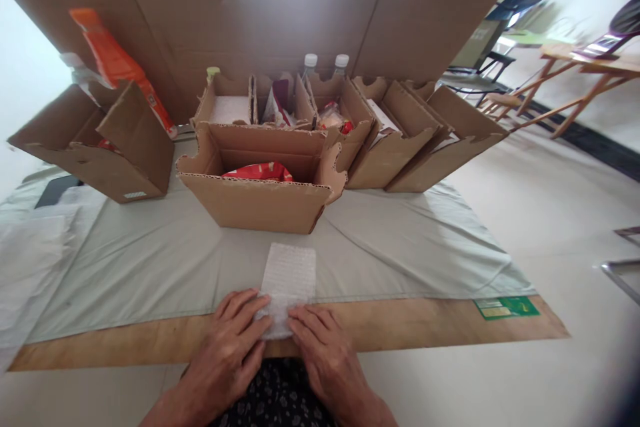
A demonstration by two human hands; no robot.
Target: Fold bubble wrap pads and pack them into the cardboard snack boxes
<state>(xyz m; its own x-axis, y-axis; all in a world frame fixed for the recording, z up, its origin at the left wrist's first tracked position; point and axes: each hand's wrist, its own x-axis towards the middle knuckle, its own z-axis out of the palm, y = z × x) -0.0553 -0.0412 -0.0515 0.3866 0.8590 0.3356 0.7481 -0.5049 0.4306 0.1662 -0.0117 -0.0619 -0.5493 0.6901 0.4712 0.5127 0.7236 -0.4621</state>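
A white sheet of bubble wrap [289,275] lies on the grey cloth [400,247] at the table's near edge. My left hand [231,341] presses on its near left corner and my right hand [326,350] on its near right end, fingers curled over a rolled or bunched part of the wrap. Just behind it stands an open cardboard box [260,203] with a red packet [259,171] inside.
Several more open cardboard boxes stand behind, one with a white pad [229,109], others with packets and two capped bottles [325,63]. A tilted box [95,147] with an orange packet [115,60] sits at the left. A green card [506,307] lies at the right. Wooden furniture stands far right.
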